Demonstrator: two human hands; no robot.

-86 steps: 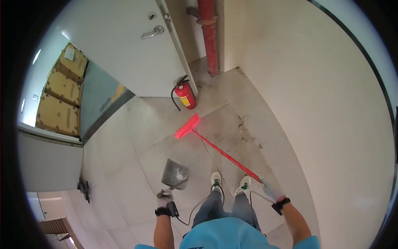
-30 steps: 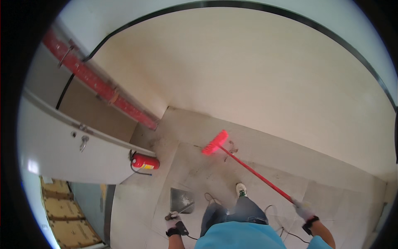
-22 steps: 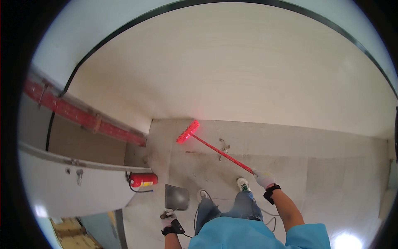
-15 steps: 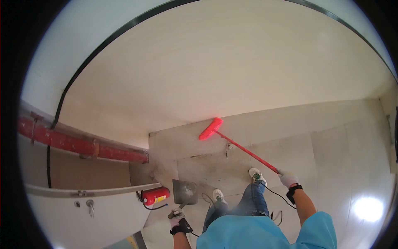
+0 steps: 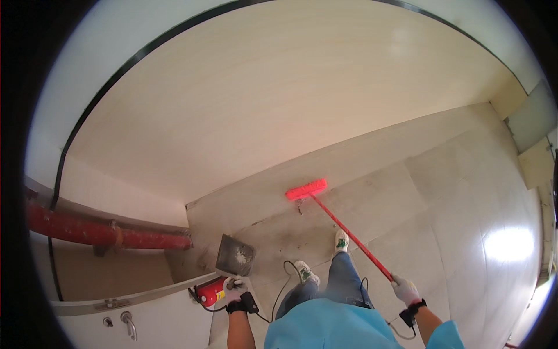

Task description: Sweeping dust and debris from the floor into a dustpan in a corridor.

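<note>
My right hand (image 5: 405, 289), in a white glove, is closed round the upper end of a red-handled broom (image 5: 353, 237). Its pink-red bristle head (image 5: 307, 189) rests on the grey floor near the wall, with a small clump of debris (image 5: 300, 206) beside its near edge. My left hand (image 5: 235, 287), gloved too, is closed on the handle of a dark grey dustpan (image 5: 228, 256); the hand hides most of that handle. Some pale debris (image 5: 242, 255) lies in the pan. Both wrists wear black straps.
A red fire extinguisher (image 5: 208, 292) stands right beside my left hand, by a white door (image 5: 168, 320) with a metal handle. A thick red pipe (image 5: 81, 227) runs along the left. Ahead rises a cream wall (image 5: 279, 99). Cables (image 5: 278, 296) hang by my legs.
The broom head has turned and moved slightly right and nearer, to the debris clump. The dustpan and my left hand have shifted left. The whole view has tilted, and the dust haze is thinner.
</note>
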